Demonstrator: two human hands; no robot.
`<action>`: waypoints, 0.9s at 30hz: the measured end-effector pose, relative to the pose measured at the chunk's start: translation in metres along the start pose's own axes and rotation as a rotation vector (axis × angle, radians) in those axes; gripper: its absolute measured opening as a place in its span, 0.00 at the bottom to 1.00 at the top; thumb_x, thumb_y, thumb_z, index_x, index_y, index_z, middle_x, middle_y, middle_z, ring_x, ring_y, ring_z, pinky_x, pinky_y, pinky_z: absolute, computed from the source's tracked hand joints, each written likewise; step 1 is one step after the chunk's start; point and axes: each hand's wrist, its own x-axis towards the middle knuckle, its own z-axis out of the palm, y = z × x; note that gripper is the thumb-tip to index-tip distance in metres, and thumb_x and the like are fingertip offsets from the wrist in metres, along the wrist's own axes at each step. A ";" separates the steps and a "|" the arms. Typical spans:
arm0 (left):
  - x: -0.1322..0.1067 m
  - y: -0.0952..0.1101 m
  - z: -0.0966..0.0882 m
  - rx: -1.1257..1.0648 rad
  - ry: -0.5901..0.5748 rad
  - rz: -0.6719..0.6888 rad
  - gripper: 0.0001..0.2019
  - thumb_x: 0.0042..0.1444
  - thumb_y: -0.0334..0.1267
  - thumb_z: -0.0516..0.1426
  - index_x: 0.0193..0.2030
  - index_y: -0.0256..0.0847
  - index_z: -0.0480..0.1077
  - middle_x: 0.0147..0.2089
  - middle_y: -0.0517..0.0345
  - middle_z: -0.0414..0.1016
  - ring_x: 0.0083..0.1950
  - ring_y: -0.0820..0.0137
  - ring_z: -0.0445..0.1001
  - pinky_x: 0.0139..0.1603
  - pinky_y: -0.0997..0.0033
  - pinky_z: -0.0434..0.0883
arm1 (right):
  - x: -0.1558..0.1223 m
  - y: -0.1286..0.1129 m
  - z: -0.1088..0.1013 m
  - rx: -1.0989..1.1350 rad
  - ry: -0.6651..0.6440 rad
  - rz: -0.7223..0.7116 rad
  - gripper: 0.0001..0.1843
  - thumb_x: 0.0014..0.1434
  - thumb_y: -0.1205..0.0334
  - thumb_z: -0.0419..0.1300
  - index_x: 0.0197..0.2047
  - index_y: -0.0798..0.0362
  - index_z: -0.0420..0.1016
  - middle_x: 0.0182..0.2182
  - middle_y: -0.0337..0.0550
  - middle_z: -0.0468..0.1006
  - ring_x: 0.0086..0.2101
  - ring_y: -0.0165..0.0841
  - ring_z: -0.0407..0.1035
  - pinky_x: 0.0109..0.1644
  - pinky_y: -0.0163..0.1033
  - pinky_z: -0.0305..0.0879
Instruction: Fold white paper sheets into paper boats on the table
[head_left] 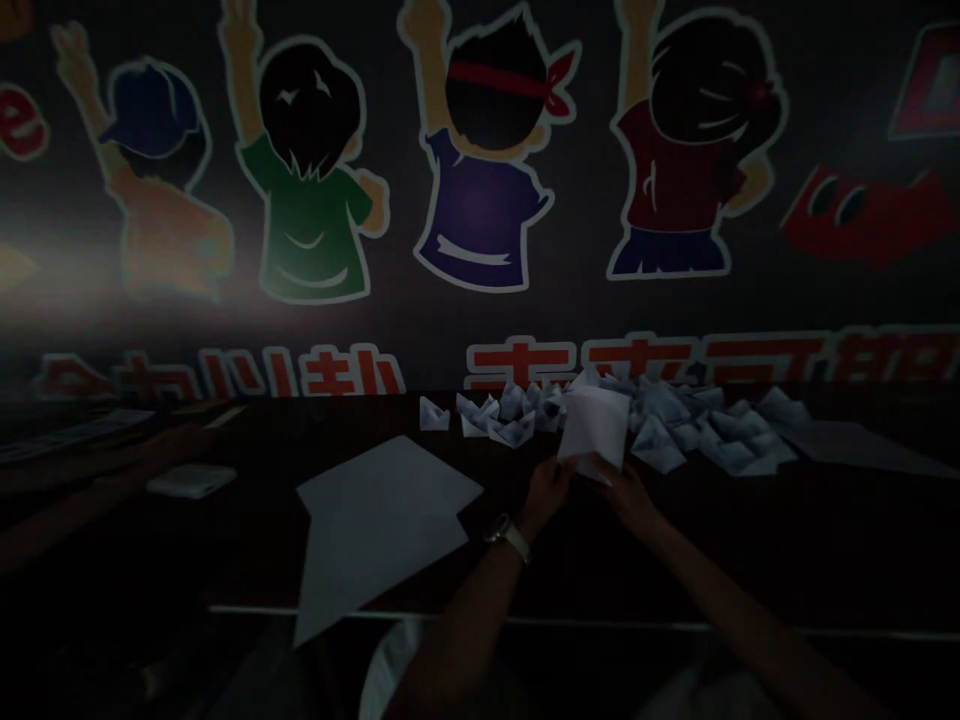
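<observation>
Between my two hands a folded sheet of white paper [596,425] is held up above the dark table. My left hand [547,492] pinches its lower left corner; a watch with a light band [512,538] is on that wrist. The fingers of my right hand [626,490] are closed on the paper's lower right edge. Just behind the paper, folded paper boats [671,415] crowd together on the table, with a separate paper boat [434,413] at the left end. The picture is dim, so the fingertips and fold lines are hard to make out.
Flat white sheets [382,530] lie left of my hands, one corner past the table's front edge [255,609]. More paper [870,445] lies at the right. Another person's arm [127,455] reaches in at far left near a white flat box-like object [191,481]. A wall with cartoon figures [480,210] stands behind.
</observation>
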 end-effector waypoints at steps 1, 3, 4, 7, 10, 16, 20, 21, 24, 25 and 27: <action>0.000 0.000 0.000 0.023 0.003 0.011 0.23 0.55 0.56 0.48 0.31 0.37 0.70 0.18 0.61 0.65 0.19 0.74 0.62 0.20 0.76 0.59 | 0.001 0.003 0.001 0.065 0.016 0.029 0.23 0.43 0.44 0.62 0.34 0.55 0.77 0.35 0.47 0.80 0.39 0.45 0.73 0.38 0.45 0.72; 0.001 -0.001 -0.001 0.079 0.013 0.052 0.20 0.57 0.52 0.48 0.35 0.37 0.71 0.22 0.58 0.70 0.24 0.71 0.68 0.26 0.74 0.64 | 0.003 0.009 0.003 0.175 0.038 0.096 0.23 0.42 0.45 0.63 0.34 0.56 0.77 0.33 0.46 0.80 0.36 0.43 0.74 0.35 0.43 0.72; 0.002 -0.001 -0.001 0.111 0.019 0.078 0.19 0.58 0.50 0.48 0.37 0.37 0.71 0.25 0.56 0.73 0.27 0.69 0.70 0.30 0.73 0.66 | 0.004 0.012 0.004 0.195 0.038 0.125 0.23 0.41 0.46 0.64 0.34 0.57 0.77 0.31 0.46 0.80 0.34 0.42 0.74 0.33 0.42 0.71; 0.005 -0.002 -0.003 0.196 0.066 0.134 0.17 0.59 0.46 0.47 0.41 0.37 0.71 0.35 0.51 0.76 0.37 0.65 0.73 0.39 0.67 0.68 | 0.006 0.015 0.006 0.209 0.036 0.198 0.22 0.39 0.48 0.68 0.31 0.59 0.77 0.26 0.45 0.80 0.28 0.40 0.74 0.28 0.39 0.70; 0.008 -0.003 -0.006 0.224 0.145 0.128 0.18 0.59 0.46 0.46 0.43 0.36 0.70 0.40 0.49 0.76 0.40 0.63 0.73 0.42 0.65 0.68 | 0.005 0.011 0.007 0.235 0.006 0.188 0.22 0.38 0.49 0.69 0.30 0.59 0.78 0.26 0.46 0.81 0.28 0.39 0.75 0.30 0.39 0.71; 0.010 -0.003 -0.008 0.180 0.164 0.093 0.20 0.59 0.48 0.45 0.40 0.35 0.71 0.34 0.50 0.75 0.34 0.64 0.72 0.37 0.66 0.68 | 0.007 0.011 0.007 0.255 -0.007 0.134 0.23 0.37 0.47 0.69 0.31 0.58 0.78 0.27 0.48 0.81 0.30 0.42 0.76 0.35 0.45 0.73; 0.010 -0.004 -0.008 0.175 0.180 0.083 0.21 0.58 0.50 0.46 0.35 0.35 0.71 0.31 0.52 0.73 0.32 0.67 0.70 0.35 0.69 0.66 | 0.011 0.019 0.004 0.106 -0.007 0.050 0.25 0.40 0.43 0.66 0.31 0.58 0.78 0.25 0.46 0.81 0.29 0.44 0.75 0.34 0.46 0.72; 0.010 -0.004 -0.009 0.176 0.180 0.083 0.21 0.58 0.50 0.46 0.34 0.35 0.70 0.29 0.53 0.73 0.31 0.68 0.69 0.34 0.70 0.65 | 0.011 0.020 0.004 0.048 -0.011 0.025 0.25 0.41 0.42 0.64 0.30 0.58 0.78 0.24 0.46 0.80 0.28 0.44 0.75 0.34 0.46 0.71; 0.010 -0.004 -0.010 0.168 0.192 0.092 0.21 0.58 0.50 0.45 0.30 0.35 0.68 0.26 0.56 0.69 0.29 0.70 0.67 0.31 0.72 0.63 | 0.012 0.021 0.002 -0.095 -0.016 -0.024 0.27 0.44 0.39 0.60 0.29 0.58 0.78 0.22 0.45 0.80 0.26 0.44 0.75 0.32 0.45 0.70; 0.010 -0.003 -0.010 0.164 0.197 0.094 0.21 0.58 0.51 0.45 0.29 0.36 0.68 0.25 0.57 0.68 0.28 0.71 0.66 0.31 0.72 0.63 | 0.012 0.020 0.002 -0.114 -0.015 -0.030 0.27 0.45 0.39 0.60 0.29 0.58 0.78 0.22 0.45 0.80 0.26 0.44 0.74 0.31 0.45 0.70; 0.010 -0.003 -0.011 0.154 0.206 0.090 0.21 0.57 0.51 0.46 0.27 0.36 0.66 0.24 0.58 0.66 0.27 0.72 0.64 0.29 0.73 0.62 | 0.011 0.019 0.002 -0.095 -0.010 -0.027 0.27 0.44 0.38 0.60 0.29 0.57 0.77 0.21 0.46 0.79 0.25 0.44 0.74 0.31 0.45 0.70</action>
